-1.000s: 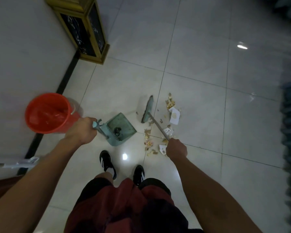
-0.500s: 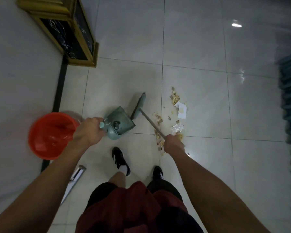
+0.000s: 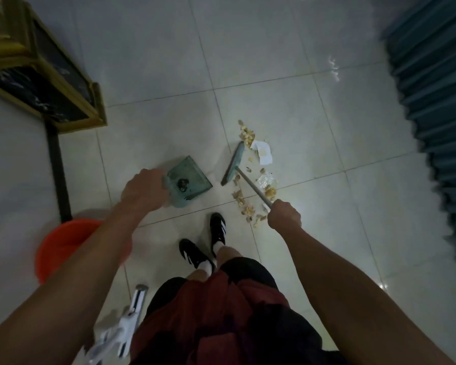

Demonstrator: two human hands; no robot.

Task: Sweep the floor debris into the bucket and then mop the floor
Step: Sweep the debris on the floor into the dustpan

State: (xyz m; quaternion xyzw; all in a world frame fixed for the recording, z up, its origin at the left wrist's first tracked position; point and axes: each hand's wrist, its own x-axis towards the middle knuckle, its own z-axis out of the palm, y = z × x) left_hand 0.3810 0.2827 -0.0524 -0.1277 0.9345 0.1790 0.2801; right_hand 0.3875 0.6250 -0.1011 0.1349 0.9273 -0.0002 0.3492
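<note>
My left hand (image 3: 145,192) grips the handle of a green dustpan (image 3: 188,181) that rests on the tiled floor, with a small dark clump in it. My right hand (image 3: 284,214) is closed around the metal handle of a green broom (image 3: 234,163), whose head stands just right of the dustpan. Yellowish crumbs, paper scraps and a clear wrapper, the debris (image 3: 258,177), lie scattered around and to the right of the broom head. An orange bucket (image 3: 61,246) stands at the lower left, partly hidden by my left forearm.
A gold-framed black stand (image 3: 45,75) sits at the upper left against a wall with a black skirting strip (image 3: 57,164). A white mop (image 3: 121,327) lies at the bottom left by my legs. Blue pleated fabric (image 3: 437,127) lines the right side. My feet (image 3: 206,241) stand behind the dustpan.
The view has swung, so the bucket now appears lower left. The broom head has moved right, away from the dustpan and up to the debris. Both hands keep their grips.
</note>
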